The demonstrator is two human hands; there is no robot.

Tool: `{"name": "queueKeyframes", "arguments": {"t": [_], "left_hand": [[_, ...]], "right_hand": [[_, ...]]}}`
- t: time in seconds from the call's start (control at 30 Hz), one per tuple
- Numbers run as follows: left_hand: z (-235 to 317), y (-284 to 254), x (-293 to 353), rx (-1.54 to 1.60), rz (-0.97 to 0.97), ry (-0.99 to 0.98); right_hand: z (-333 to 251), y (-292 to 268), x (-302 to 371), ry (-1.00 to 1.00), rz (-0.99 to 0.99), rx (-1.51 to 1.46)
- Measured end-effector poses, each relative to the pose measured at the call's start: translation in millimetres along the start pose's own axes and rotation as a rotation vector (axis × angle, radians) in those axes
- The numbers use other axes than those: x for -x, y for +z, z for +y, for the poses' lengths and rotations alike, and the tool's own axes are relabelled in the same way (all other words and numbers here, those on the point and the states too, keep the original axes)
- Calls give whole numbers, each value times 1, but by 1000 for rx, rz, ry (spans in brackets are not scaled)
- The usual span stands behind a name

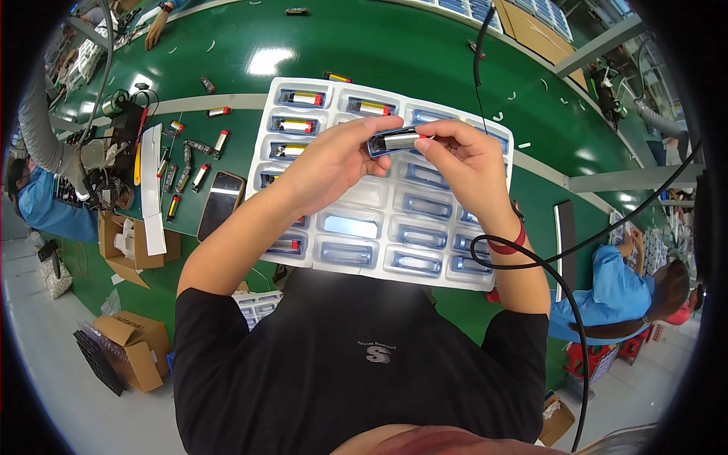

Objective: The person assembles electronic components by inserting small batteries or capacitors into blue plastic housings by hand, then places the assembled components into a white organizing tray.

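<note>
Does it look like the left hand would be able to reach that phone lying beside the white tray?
Probably yes: the phone lies uncovered on the green table, close to the left forearm. The left hand would likely need to let go of the blue case first.

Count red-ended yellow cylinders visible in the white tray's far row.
2: one cylinder at the row's left end, another just right of it. The right hand partly blocks the row; more may be hidden.

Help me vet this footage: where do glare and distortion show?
Head view throughout: white glare on the glossy green tabletop, upper left; straight edges bow toward the black rim; the bare left hand and bare right hand look fairly sharp.
</note>
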State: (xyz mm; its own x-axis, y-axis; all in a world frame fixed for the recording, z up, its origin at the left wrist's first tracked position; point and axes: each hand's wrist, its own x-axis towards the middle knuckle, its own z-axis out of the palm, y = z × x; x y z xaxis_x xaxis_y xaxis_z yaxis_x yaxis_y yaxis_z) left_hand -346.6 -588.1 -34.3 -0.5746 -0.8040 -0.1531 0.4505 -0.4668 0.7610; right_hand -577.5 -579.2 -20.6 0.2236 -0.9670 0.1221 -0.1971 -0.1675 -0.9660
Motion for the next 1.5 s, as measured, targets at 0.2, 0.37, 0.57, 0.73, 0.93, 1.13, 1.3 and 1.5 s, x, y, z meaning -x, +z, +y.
{"name": "queueKeyframes", "arguments": {"t": [0.2,0.37,0.57,0.73,0.93,1.13,1.3,1.5], "left_hand": [[-11,0,-3,-336,91,68],[-9,1,0,-416,49,151],[-4,1,13,-923,42,271],[2,1,20,-1169,30,370],[-2,-1,23,-1263,100,564],[-5,-6,21,-534,137,315],[0,-9,18,-445,141,399],[-4,-11,28,-532,238,484]], "right_hand": [[6,13,0,-374,162,460],[8,4,-2,-112,24,78],[9,7,5,-163,-78,54],[12,18,12,-447,-34,455],[10,24,6,-570,-16,536],[5,29,-3,-458,-33,276],[6,41,-16,-379,3,80],[3,48,-22,-420,27,64]]}}
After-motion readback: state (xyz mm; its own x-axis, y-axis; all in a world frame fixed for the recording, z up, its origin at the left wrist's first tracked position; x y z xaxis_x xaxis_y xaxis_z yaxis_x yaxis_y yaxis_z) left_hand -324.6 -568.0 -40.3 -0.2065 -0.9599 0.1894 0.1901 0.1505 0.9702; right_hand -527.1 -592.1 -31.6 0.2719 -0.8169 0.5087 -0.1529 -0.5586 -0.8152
